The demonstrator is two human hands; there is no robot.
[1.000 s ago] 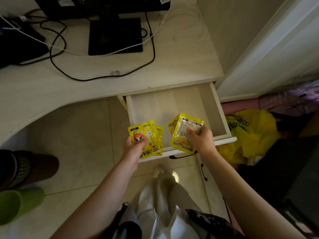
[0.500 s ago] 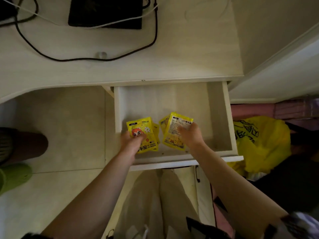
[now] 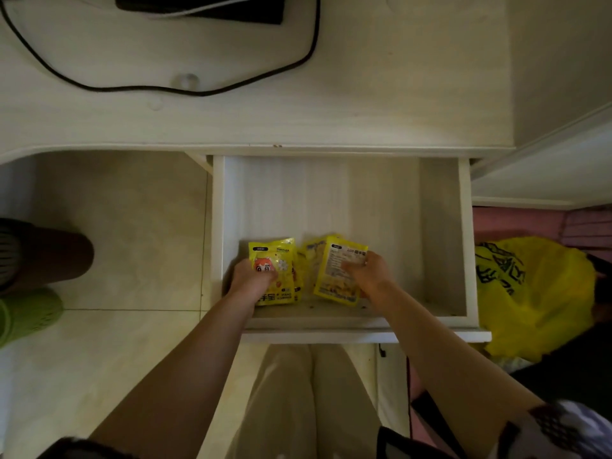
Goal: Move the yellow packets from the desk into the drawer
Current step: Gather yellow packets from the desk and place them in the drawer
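Down inside the open white wooden drawer (image 3: 443, 226), near its front edge, the left hand (image 3: 250, 280) grasps yellow cartoon-printed foil packets (image 3: 277, 260), while the right hand (image 3: 368, 272) pinches more yellow packets, label side up (image 3: 334, 279), just beside them.

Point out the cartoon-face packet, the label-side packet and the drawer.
cartoon-face packet (image 3: 276, 256): head view, upper printed front.
label-side packet (image 3: 337, 273): head view, middle of its back.
drawer (image 3: 443, 233): head view, right inner wall.
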